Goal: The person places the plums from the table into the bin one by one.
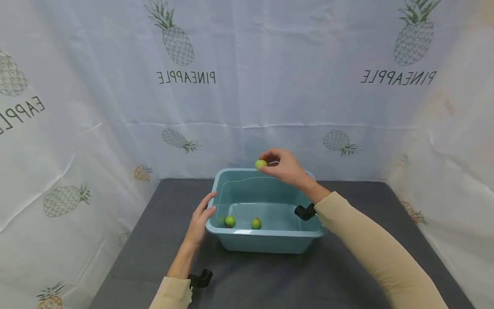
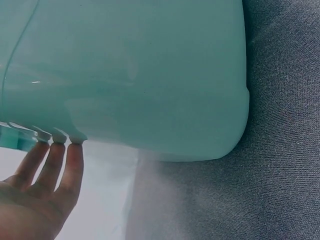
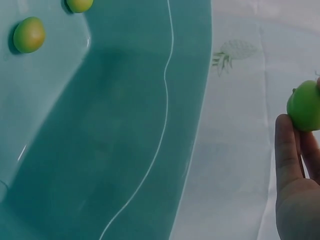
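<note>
My right hand (image 1: 283,167) pinches a small round green fruit (image 1: 260,164), like a lime, between thumb and fingers above the far rim of a blue-green plastic basin (image 1: 266,234). In the right wrist view, that fruit (image 3: 304,106) shows at the right edge, in the fingers. My left hand (image 1: 198,223) rests against the basin's left side. The left wrist view shows its fairly straight fingers (image 2: 72,172) with tips touching the basin wall (image 2: 150,75). Inside the basin lie two more fruits: one green (image 1: 230,221), and one tinged orange (image 1: 256,223).
The basin stands on a dark grey tabletop (image 1: 146,244). Pale curtains (image 1: 266,98) printed with pineapples hang behind and at both sides. A thin light line (image 3: 166,90) runs along the basin's inner wall. Each wrist carries a black camera mount (image 1: 200,279).
</note>
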### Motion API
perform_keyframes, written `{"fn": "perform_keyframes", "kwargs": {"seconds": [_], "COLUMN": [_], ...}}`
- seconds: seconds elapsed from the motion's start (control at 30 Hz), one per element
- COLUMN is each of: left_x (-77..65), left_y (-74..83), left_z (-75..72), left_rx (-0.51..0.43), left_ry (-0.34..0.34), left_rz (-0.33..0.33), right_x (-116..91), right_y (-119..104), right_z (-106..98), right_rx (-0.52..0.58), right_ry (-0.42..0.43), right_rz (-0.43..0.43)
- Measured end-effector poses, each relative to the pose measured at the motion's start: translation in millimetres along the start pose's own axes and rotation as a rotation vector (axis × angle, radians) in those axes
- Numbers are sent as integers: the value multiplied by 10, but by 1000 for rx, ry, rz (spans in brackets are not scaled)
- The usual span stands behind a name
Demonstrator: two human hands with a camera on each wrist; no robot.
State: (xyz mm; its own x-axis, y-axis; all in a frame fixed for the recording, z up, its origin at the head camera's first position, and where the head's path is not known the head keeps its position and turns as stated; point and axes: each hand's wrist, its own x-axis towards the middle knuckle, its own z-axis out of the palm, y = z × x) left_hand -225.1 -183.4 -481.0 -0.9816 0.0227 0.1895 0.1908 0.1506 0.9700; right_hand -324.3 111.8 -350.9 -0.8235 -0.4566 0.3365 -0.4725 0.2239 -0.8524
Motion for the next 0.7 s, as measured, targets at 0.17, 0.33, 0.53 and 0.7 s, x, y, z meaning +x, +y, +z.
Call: {"fn": "perform_keyframes", "kwargs": {"seconds": [0.17, 0.33, 0.53, 0.7], "left_x": [-7, -10, -11, -8], "left_y": [4, 7, 1, 1], "left_z": [7, 13, 9, 6], "left_rx": [-3, -1, 2, 5], "left_ry": [1, 1, 6, 5], "left_rz": [7, 10, 25, 23], "right_x": [36, 62, 96, 115], "right_y": [68, 151, 272, 366], "right_z": [68, 133, 211, 272], "right_rx": [-5, -11, -10, -21], "right_ry": [-16, -19, -37, -54], "right_rz": [-21, -17, 3, 29]}}
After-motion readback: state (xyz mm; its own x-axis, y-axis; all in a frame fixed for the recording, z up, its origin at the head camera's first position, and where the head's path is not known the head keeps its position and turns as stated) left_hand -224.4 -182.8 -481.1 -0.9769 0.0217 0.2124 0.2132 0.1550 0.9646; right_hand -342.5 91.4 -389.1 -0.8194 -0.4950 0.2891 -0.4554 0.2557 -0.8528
